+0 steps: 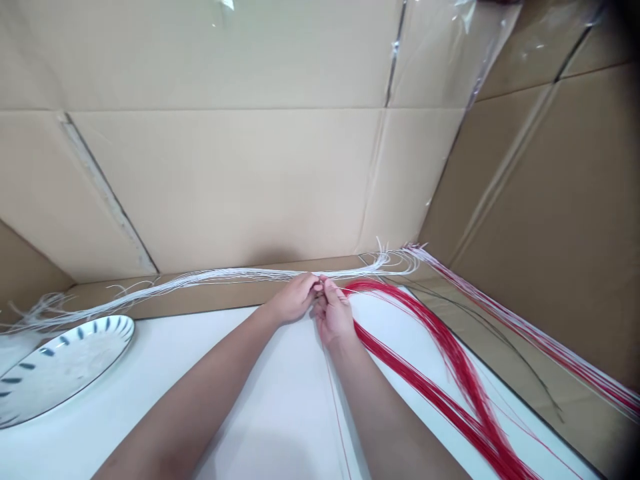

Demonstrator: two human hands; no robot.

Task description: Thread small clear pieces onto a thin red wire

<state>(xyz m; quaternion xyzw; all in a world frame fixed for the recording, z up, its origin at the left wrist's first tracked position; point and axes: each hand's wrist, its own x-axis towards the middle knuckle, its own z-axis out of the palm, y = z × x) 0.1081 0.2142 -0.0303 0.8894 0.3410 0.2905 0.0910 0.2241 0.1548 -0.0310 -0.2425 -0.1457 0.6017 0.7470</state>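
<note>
My left hand [295, 298] and my right hand [334, 313] meet at the far edge of the white board, their fingers closed and nearly touching. Between the fingertips is a thin strand, too small to make out well. A fine red thread [336, 400] hangs from my right hand down toward me. Beside that hand, a thick bundle of red threads [450, 347] loops across the board. Behind both hands a long bundle of white strands [200, 277] runs along the cardboard.
An oval plate with dark dashes on its rim [65, 343] lies at the left. Cardboard walls [240, 180] rise behind and at the right. Red and white strands [525, 339] run along the right side, near some dark strands [500, 330].
</note>
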